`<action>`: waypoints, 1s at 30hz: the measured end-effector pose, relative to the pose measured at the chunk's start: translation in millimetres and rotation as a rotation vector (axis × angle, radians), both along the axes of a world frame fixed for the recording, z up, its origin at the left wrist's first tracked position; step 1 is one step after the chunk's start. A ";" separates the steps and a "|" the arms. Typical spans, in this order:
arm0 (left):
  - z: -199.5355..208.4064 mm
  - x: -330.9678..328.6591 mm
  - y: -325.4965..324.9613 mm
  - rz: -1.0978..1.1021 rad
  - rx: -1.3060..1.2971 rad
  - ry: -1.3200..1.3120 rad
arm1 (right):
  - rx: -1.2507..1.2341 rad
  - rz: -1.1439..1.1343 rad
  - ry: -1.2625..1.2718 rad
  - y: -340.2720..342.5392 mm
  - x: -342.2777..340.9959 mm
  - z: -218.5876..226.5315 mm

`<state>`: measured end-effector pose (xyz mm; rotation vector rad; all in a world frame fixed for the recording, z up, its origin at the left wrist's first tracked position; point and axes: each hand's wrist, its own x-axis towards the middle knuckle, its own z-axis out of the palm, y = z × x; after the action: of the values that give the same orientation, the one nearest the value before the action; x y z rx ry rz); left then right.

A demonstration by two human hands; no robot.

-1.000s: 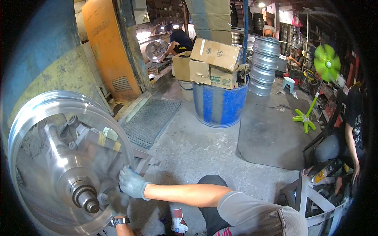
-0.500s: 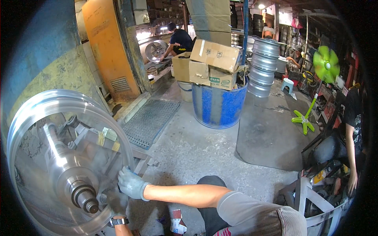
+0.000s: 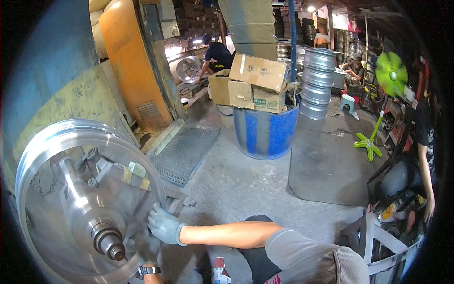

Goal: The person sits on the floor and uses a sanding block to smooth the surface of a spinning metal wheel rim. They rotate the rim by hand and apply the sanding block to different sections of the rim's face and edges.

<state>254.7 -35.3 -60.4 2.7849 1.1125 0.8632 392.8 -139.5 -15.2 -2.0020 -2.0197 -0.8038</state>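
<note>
Wheel rim (image 3: 66, 133) is spinning on a spindle (image 3: 107, 238) at lower left, the gloved right hand (image 3: 166, 227) curling at its edge, the left hand (image 3: 148, 249) blurring below; what either is holding cannot be told. Beyond, green lettering (image 3: 259, 102) is marking a cardboard box (image 3: 270, 95) on a blue drum (image 3: 266, 136).

Gloved right hand (image 3: 165, 227) at blurred wheel rim (image 3: 71, 135); left hand (image 3: 148, 249) lower.

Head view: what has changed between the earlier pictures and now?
The whole view has shifted: the wheel rim and blue barrel sit slightly lower and further right in the picture. No new hold or release shows. The right hand stays at the rim's edge, with the blurred left hand still just below it.
</note>
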 end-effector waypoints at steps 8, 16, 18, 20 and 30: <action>5.0 7.9 -3.3 0.017 -0.124 0.033 | 0.043 -0.029 -0.011 -7.2 2.1 -0.9; 4.3 4.1 1.7 -0.015 -0.122 0.047 | 0.038 -0.014 -0.063 -1.4 -0.3 -4.1; -0.4 1.3 1.1 -0.026 -0.081 -0.018 | 0.029 -0.015 -0.065 -0.4 -2.0 -5.5; -9.1 0.6 0.4 0.022 -0.028 -0.048 | 0.052 -0.021 -0.068 -0.1 -4.4 -7.0; -3.6 3.4 -1.5 -0.005 -0.021 0.009 | 0.036 -0.006 -0.053 0.4 1.2 -12.7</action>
<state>258.1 -36.8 -64.0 2.7763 1.1090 0.8352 393.9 -139.1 -27.9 -1.9889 -2.0132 -0.8967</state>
